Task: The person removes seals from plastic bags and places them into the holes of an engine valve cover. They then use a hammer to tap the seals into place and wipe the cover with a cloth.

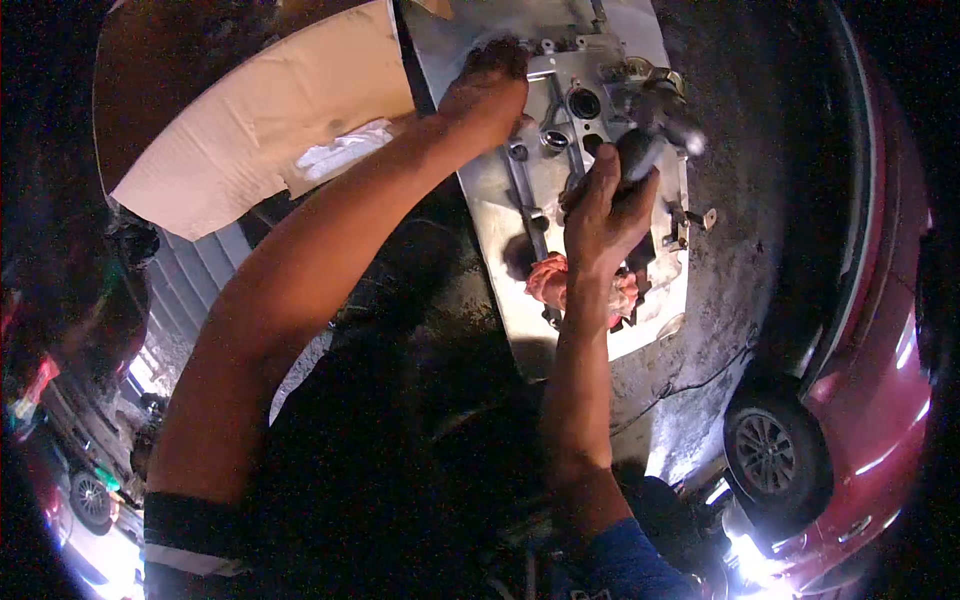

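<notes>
A grey metal engine part [560, 90] with round openings lies on a pale flat board [530, 325]. My left hand [490, 85] is at the part's far left edge, with its darkened fingers curled down. Whatever those fingers may hold is hidden. Over the right side of the part, my right hand [610, 215] is wrapped around a dark tool [638, 155] with a rounded body and a shiny end. Motion blur hides the tool's exact kind. A crumpled red rag [548, 280] sits partly behind my right wrist.
A cardboard sheet [270, 110] with a crumpled white cloth or paper [343, 150] on it stands left of the board. At the right is a red car [880, 400], its wheel [765, 450] near the lower right. A thin cable [680, 385] runs across the ground.
</notes>
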Tool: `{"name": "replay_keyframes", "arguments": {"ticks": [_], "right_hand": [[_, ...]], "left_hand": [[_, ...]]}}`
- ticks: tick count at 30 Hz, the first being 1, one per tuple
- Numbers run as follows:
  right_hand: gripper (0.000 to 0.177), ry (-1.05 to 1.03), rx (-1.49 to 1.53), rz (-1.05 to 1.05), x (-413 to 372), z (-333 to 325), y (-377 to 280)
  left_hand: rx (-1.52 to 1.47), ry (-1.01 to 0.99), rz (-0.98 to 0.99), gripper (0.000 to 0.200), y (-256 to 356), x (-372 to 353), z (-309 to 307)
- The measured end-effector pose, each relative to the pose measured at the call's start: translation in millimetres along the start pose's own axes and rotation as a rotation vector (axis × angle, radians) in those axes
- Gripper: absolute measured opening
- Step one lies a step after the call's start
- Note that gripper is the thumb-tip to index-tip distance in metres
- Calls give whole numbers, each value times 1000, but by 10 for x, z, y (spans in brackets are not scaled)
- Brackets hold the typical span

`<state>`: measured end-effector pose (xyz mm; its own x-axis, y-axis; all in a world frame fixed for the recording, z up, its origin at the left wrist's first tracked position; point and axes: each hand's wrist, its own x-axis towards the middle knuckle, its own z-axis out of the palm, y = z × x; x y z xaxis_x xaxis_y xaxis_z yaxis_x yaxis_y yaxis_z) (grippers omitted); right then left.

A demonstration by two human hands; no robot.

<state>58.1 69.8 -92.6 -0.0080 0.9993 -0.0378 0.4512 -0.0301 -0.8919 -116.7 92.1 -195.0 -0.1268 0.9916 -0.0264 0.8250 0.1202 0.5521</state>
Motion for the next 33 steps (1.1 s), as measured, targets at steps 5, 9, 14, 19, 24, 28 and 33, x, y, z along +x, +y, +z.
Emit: {"name": "replay_keyframes", "arguments": {"ticks": [5,9,14,19,24,28,33], "right_hand": [[34,-81,-323,-118,183,52,805],[38,-89,-236,-21,265,-69,308],[46,18,-122,-164,114,3,202],[41,-131,-282,-138,384,55,453],[41,40,-140,-218,309,95,286],[49,-63,-349,-260,505,91,388],[48,-20,-284,-182,421,145,402]], "left_hand": [[71,145,92,92,-58,23,105],[86,160,110,92,-37,23,71],[81,69,75,89,0,15,-56],[90,57,90,90,-56,29,16],[112,31,60,94,65,-8,-149],[162,90,109,91,-54,51,34],[203,-92,50,89,36,33,-153]]}}
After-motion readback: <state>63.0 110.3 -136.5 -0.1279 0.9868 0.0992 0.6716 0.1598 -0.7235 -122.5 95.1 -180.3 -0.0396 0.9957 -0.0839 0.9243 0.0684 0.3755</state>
